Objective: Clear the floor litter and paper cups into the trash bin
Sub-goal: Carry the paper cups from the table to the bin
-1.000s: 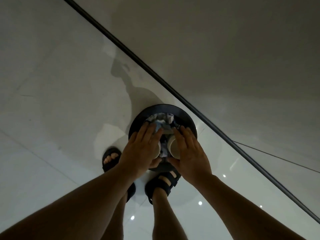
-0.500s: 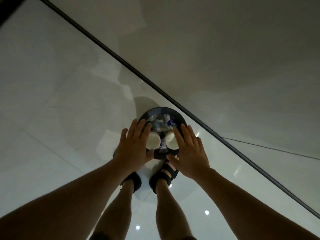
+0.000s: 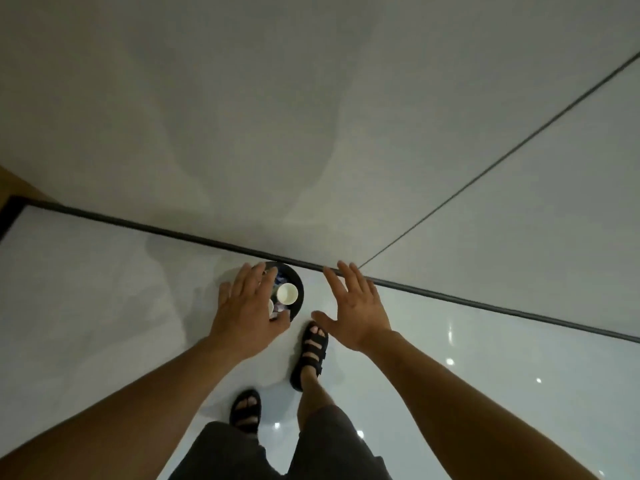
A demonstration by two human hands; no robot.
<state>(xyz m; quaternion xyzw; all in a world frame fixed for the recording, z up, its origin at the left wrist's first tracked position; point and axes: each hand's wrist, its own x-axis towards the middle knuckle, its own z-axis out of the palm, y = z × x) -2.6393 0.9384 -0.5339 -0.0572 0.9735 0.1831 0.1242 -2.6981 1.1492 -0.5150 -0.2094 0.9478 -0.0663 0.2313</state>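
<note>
A round black trash bin (image 3: pixel 298 289) stands on the glossy white floor against the wall. Inside it lies a white paper cup (image 3: pixel 287 293), a second cup (image 3: pixel 271 307) mostly hidden by my hand, and crumpled bluish litter (image 3: pixel 281 279). My left hand (image 3: pixel 247 311) hovers over the bin's left side, fingers spread, holding nothing. My right hand (image 3: pixel 356 311) is to the right of the bin, palm down, fingers apart and empty.
A dark baseboard strip (image 3: pixel 450 299) runs along the foot of the grey wall (image 3: pixel 311 116). My feet in black sandals (image 3: pixel 311 351) stand just in front of the bin. A brown surface (image 3: pixel 14 183) shows at the far left edge.
Both hands have let go of the cups, which now sit in the bin, and have lifted and spread apart. My view has risen and swung, and the bin looks smaller.
</note>
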